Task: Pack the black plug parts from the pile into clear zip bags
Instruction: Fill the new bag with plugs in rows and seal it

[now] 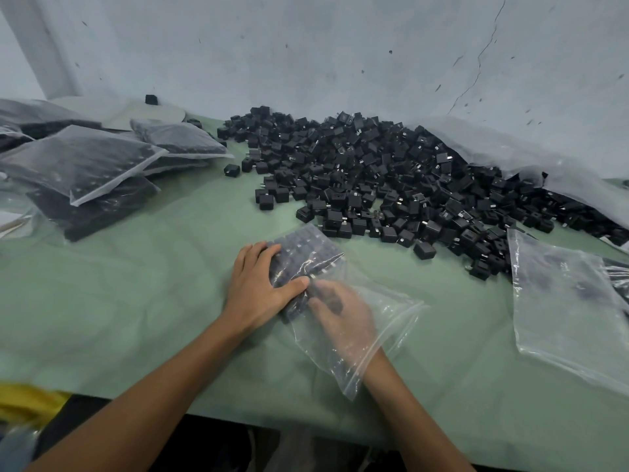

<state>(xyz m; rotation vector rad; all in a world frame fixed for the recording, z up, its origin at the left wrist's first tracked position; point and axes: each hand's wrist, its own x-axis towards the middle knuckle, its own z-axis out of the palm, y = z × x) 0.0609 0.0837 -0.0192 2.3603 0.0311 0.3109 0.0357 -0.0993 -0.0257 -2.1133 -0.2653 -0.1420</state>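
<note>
A big pile of black plug parts (391, 185) spreads over the green table (136, 301) at the middle and right. In front of it lies a clear zip bag (384, 321), its far end filled with rows of plug parts (306, 250). My left hand (262, 287) presses flat on the filled end from outside. My right hand (343, 318) is inside the bag's open end, seen through the plastic, its fingers on a dark plug part (326, 294) there.
Several filled bags (85, 165) are stacked at the left. Empty clear bags (571, 311) lie at the right by the pile. A large plastic sheet (510, 151) lines the wall behind the pile. Something yellow (27, 403) sits at the table's near left edge.
</note>
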